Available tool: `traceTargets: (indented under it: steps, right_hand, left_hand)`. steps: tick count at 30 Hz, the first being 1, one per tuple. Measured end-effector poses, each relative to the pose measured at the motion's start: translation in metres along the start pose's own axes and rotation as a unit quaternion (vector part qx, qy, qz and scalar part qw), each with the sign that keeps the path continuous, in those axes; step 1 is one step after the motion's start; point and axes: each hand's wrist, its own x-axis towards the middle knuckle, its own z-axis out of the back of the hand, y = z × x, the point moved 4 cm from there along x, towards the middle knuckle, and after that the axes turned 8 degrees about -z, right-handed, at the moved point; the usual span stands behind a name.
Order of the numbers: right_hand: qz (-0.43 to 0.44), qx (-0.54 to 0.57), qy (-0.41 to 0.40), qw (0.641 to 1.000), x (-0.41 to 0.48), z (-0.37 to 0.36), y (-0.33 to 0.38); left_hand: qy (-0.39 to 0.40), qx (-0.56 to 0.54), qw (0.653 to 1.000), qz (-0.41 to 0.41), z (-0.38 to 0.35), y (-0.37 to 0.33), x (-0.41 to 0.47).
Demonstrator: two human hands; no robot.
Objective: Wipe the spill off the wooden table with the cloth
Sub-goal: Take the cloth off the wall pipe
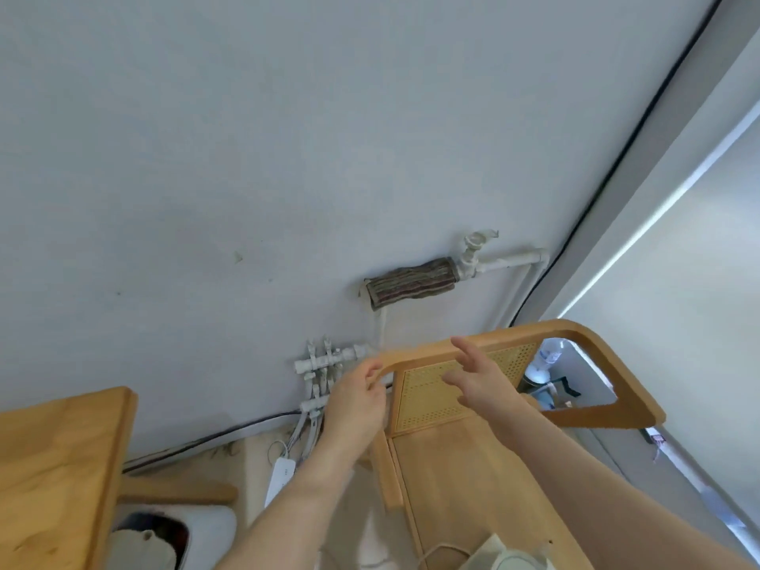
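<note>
The wooden table shows only as a corner at the lower left; no spill can be seen on it. No cloth for wiping is in sight. My left hand grips the left end of the curved top rail of a wooden chair. My right hand hovers in front of the chair's woven cane back, fingers spread and holding nothing.
White pipes and valves run along the pale wall, one wrapped in striped fabric. A white power strip and cables lie on the floor. A white bin stands beside the table. A pale object rests on the chair seat.
</note>
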Motion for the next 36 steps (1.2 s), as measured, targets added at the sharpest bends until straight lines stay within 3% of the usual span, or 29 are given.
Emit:
traceTargets:
  steps: [3,9,13,19,22,24,26,28,31,34,36]
  right_hand:
    - [-0.038,0.08,0.034,0.995,0.072,-0.013,0.02]
    - [-0.111,0.207,0.017,0.972,0.184,-0.024,0.031]
    - [-0.109,0.183,0.045,0.976,0.231,-0.04,0.032]
    - [-0.116,0.13,0.08,0.981,0.266,-0.053,0.028]
    - [-0.112,0.183,0.098,0.972,0.269,-0.057,0.031]
    - [-0.088,0.133,0.073,0.984,0.264,-0.058,0.031]
    - [-0.022,-0.002,-0.01,1.0,0.255,-0.051,0.035]
    - [0.065,-0.095,-0.107,0.988,0.24,-0.038,0.041]
    - [0.16,-0.107,-0.17,0.967,0.207,-0.016,0.052]
    - [0.18,-0.103,-0.148,0.967,0.173,0.006,0.062]
    - [0.131,-0.045,-0.053,0.989,0.15,0.018,0.068]
  left_hand:
    - [0.002,-0.001,1.0,0.009,-0.013,0.009,0.071]
    - [-0.031,0.03,0.999,0.024,-0.041,0.032,0.174]
    - [-0.03,-0.018,0.997,0.074,-0.057,0.056,0.225]
    - [0.021,-0.073,0.993,0.087,-0.064,0.065,0.262]
    - [-0.036,-0.087,0.993,0.07,-0.057,0.056,0.258]
    - [-0.07,-0.106,0.991,0.044,-0.052,0.044,0.249]
    - [-0.075,-0.141,0.987,0.022,-0.047,0.028,0.236]
    - [-0.067,-0.191,0.979,0.008,-0.043,0.008,0.221]
    - [-0.068,-0.244,0.967,0.009,-0.039,-0.02,0.194]
    - [-0.084,-0.288,0.954,0.018,-0.035,-0.043,0.166]
    - [-0.093,-0.299,0.949,0.018,-0.03,-0.056,0.148]
